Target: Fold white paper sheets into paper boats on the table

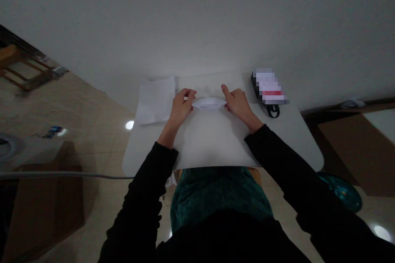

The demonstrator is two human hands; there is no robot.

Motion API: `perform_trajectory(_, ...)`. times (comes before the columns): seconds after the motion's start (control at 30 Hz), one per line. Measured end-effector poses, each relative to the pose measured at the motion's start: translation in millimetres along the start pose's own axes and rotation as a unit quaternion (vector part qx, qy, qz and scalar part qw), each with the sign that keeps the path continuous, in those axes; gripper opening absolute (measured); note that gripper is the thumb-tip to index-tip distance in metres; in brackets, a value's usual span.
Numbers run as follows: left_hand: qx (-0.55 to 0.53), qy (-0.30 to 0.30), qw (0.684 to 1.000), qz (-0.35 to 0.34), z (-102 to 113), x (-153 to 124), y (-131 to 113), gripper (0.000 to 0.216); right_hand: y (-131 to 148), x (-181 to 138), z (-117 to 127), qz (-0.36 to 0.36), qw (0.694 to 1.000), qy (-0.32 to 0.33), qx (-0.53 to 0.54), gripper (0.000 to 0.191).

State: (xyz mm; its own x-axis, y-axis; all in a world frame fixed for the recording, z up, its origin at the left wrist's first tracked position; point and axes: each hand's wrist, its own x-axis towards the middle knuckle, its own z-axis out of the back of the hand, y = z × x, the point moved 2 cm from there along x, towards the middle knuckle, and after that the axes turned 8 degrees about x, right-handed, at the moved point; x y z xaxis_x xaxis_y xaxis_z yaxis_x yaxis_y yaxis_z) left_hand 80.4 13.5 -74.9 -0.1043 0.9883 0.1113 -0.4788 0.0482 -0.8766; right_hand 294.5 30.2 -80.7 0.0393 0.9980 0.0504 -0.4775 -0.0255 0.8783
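Note:
A small white folded paper [210,103], bowed into a narrow lens shape, stretches between my hands just over the table. Its left end is pinched by my left hand [183,106], with the thumb and forefinger near each other above it. Holding the other end, my right hand [237,102] has its thumb raised and its other fingers curled at the paper's tip. Flat white sheets of paper [156,100] lie to the left of my left hand.
The white table [212,148] stands against a pale wall [200,20]. A black case with a strap [273,111], its top blurred out, lies at the right. Cardboard boxes [361,148] flank the table, and a grey cable [68,174] runs in from the left.

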Motion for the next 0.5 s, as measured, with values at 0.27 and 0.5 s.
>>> perform_trajectory(0.27,0.083,-0.192,0.963,-0.168,11,0,1,0.022,-4,-18,12,0.317,0.940,-0.123,-0.039,0.037)
perform_trajectory(0.5,0.075,-0.225,0.955,-0.179,19,-2,-3,0.019,-17,-41,15,0.464,0.873,0.047,-0.143,0.032)
